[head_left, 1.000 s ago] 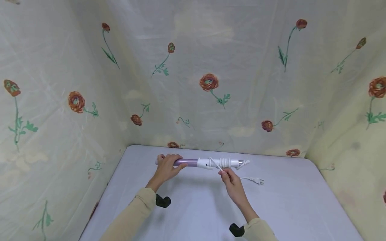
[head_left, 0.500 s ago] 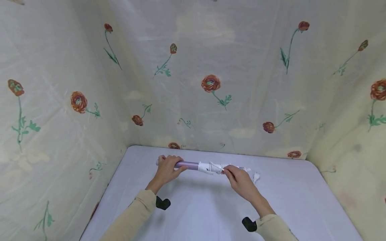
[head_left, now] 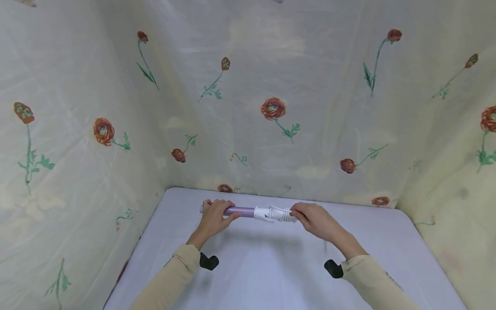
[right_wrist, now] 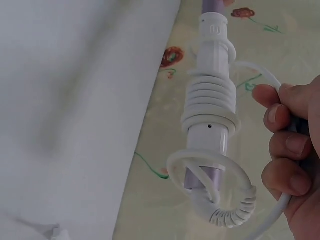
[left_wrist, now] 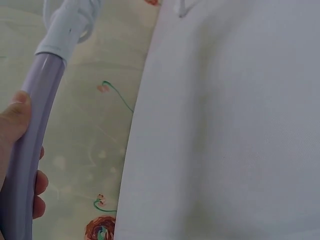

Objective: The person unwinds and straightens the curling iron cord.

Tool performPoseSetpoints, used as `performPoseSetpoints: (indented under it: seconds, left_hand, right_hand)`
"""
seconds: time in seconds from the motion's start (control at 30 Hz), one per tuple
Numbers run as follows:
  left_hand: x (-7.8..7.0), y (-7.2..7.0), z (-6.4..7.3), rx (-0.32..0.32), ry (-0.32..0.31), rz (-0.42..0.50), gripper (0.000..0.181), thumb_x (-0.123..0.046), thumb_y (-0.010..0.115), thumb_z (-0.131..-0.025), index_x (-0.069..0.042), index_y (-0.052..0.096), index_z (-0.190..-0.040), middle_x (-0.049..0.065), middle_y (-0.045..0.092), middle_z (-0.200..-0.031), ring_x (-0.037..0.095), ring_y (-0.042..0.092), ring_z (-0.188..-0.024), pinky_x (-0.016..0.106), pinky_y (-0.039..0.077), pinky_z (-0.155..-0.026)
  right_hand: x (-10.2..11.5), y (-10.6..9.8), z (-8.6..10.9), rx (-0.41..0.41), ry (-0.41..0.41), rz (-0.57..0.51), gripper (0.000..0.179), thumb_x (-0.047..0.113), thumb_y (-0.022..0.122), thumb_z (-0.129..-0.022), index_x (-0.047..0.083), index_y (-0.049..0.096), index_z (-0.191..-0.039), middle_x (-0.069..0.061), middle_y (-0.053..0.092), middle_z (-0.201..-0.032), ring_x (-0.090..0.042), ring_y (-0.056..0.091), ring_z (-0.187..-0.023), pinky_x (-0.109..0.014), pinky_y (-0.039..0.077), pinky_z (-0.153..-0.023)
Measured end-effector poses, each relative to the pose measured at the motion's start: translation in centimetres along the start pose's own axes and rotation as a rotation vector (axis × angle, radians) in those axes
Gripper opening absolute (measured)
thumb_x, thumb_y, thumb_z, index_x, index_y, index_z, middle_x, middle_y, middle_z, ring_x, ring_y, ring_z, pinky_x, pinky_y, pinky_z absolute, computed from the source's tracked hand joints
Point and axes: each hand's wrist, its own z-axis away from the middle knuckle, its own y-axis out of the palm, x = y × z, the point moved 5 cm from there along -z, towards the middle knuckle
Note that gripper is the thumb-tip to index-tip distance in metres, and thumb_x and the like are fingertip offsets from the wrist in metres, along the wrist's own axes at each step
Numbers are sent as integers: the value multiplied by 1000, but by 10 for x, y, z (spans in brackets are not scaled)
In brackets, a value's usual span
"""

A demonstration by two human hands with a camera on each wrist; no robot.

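A purple and white curling iron (head_left: pixel 243 212) is held level above the far part of the table, with its white cord (right_wrist: pixel 210 92) wound in several turns round the white handle (right_wrist: pixel 212 55). My left hand (head_left: pixel 215 218) grips the purple barrel (left_wrist: pixel 37 105), thumb on one side and fingers round the other. At the handle end, my right hand (head_left: pixel 315 220) pinches the cord between thumb and forefinger, the other fingers curled over it. In the right wrist view, a cord loop with a ribbed sleeve (right_wrist: pixel 232 215) hangs at the handle's end. My right hand hides this end in the head view.
A white cloth-covered table (head_left: pixel 248 275) lies under my hands. Flower-printed fabric (head_left: pixel 248 129) rises behind it and on both sides. Part of a white plug (right_wrist: pixel 60 234) shows low in the right wrist view. Black wrist-camera parts (head_left: pixel 209 261) sit below my wrists.
My right hand has moved right and up along the handle with the cord, and now covers the handle's end and the plug in the head view. My left hand has hardly moved.
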Motion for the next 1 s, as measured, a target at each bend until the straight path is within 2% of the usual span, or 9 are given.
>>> performPoseSetpoints:
  seconds: [0.17, 0.3, 0.4, 0.5, 0.7, 0.9, 1.0]
  left_hand:
    - [-1, 1, -2, 14, 2, 11, 42, -52, 63, -84, -17, 66, -106, 0, 69, -94, 18, 55, -86, 49, 25, -89]
    - [-1, 1, -2, 31, -6, 44, 42, -52, 63, -84, -16, 65, -107, 1, 69, -96, 18, 55, -88, 48, 24, -88]
    - [-2, 0, -1, 30, 6, 72, 40, -50, 65, -84, -16, 66, -105, 0, 70, -97, 18, 56, -89, 48, 24, -89]
    - [-2, 0, 0, 30, 26, 86, 37, -49, 66, -83, -18, 66, -103, -1, 70, -96, 17, 56, -89, 48, 24, -91]
    - [1, 2, 0, 45, 51, 111, 35, -50, 65, -84, -21, 65, -103, -4, 69, -99, 15, 56, -91, 48, 24, -93]
    - [2, 3, 0, 77, 85, 156, 35, -52, 62, -85, -24, 65, -104, -6, 69, -100, 13, 56, -90, 49, 23, -93]
    - [5, 3, 0, 87, 65, 180, 33, -50, 64, -85, -23, 66, -104, -5, 70, -103, 14, 57, -92, 49, 23, -92]
  right_hand:
    - [-9, -6, -5, 66, 30, 50, 11, 17, 58, -93, 11, 67, -94, 2, 68, -83, -5, 54, -69, -30, 48, -66]
    - [-19, -9, -7, 121, 41, 13, 13, 17, 56, -95, 11, 67, -99, 1, 69, -88, -7, 56, -73, -31, 50, -69]
    - [-30, -12, -7, 163, 39, -89, 15, 16, 53, -96, 10, 66, -100, 1, 67, -88, -8, 55, -73, -28, 48, -67]
    - [-45, -12, -4, 211, 51, -212, 17, 16, 50, -98, 9, 65, -101, -1, 62, -81, -9, 51, -71, -25, 43, -64]
    - [-71, -10, 6, 285, 113, -375, 21, 20, 47, -100, 7, 63, -103, -2, 53, -76, -10, 47, -69, -25, 40, -62]
    - [-94, 12, 28, 362, 293, -587, 26, 21, 46, -100, 3, 61, -112, -3, 55, -85, -9, 48, -70, -24, 42, -60]
    - [-97, 32, 37, 354, 330, -630, 26, 19, 46, -100, 2, 60, -112, -5, 57, -86, -10, 46, -68, -23, 41, -58]
